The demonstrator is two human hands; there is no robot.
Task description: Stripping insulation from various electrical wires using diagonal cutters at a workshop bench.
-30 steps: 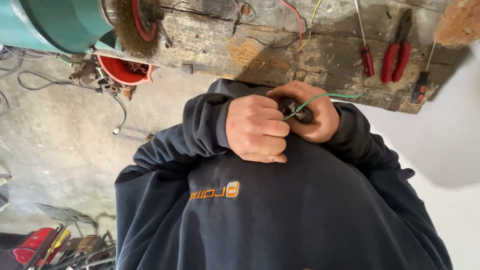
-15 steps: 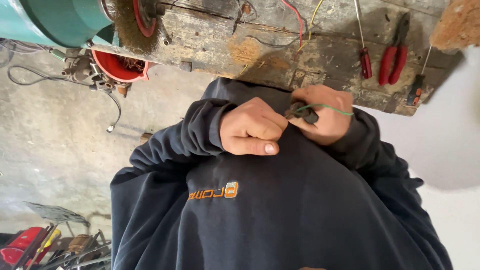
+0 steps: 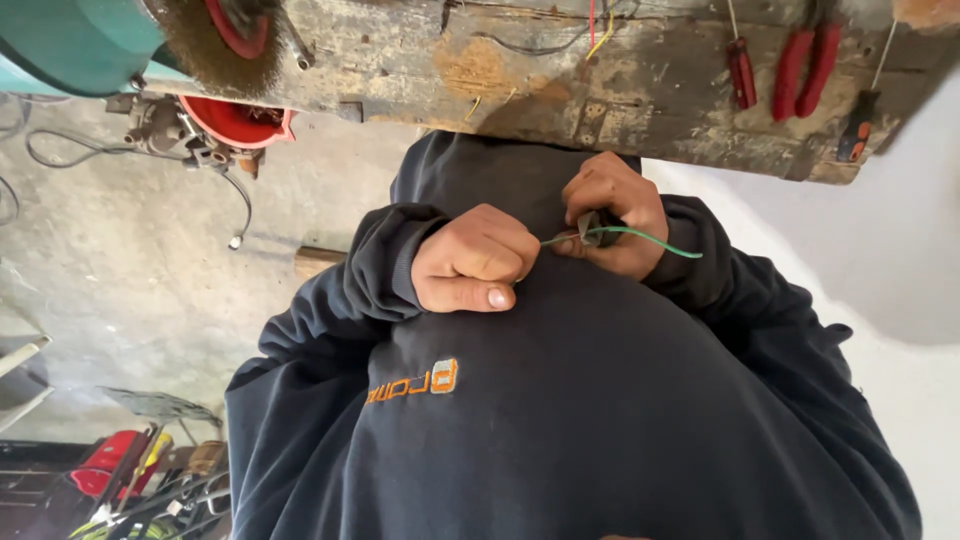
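fingers [image 3: 600,222] of the right hand [image 3: 610,215] pinch a green wire [image 3: 650,238]; left hand [image 3: 475,260] fisted on its other end.

— How are the hands placed?
— Both are drawn in against the chest, sleeves bent inward. The left hand [image 3: 475,260] is a tight fist, thumb across; the right hand [image 3: 610,215] pinches with curled fingers [image 3: 585,195].

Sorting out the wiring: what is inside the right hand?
The right hand pinches a small dark part, with a thin green wire running out of it, one end reaching the closed left hand. Fingers cover most of the part, so its kind cannot be told.
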